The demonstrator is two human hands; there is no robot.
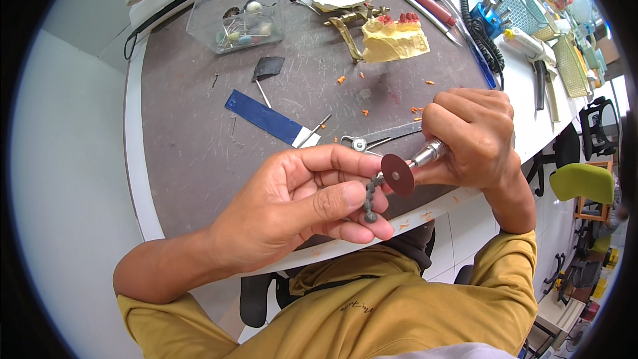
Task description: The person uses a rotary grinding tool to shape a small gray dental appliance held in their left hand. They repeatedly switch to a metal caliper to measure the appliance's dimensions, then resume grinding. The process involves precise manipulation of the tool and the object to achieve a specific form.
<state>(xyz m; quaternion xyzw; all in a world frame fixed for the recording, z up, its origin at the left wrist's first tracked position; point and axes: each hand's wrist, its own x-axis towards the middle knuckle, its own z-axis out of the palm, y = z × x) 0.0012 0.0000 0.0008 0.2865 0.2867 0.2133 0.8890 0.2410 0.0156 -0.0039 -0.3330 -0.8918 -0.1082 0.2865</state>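
Left hand (286, 206): fingers bent, thumb pinching grey piece (369, 205) above near edge of table (186, 153). Disc (393, 185) just beside its upper end; contact unclear. Right hand (468, 136): knuckles up, gripping handpiece (430, 152), its rear hidden.

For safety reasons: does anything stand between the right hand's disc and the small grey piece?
Nothing visible does: the disc is just beside the upper end of the grey piece, held by the left hand. Whether disc and piece touch is unclear.

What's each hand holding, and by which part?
Left hand: a dark knobbly piece, pinched near its middle. Right hand: a rotary tool, gripped by its handle.
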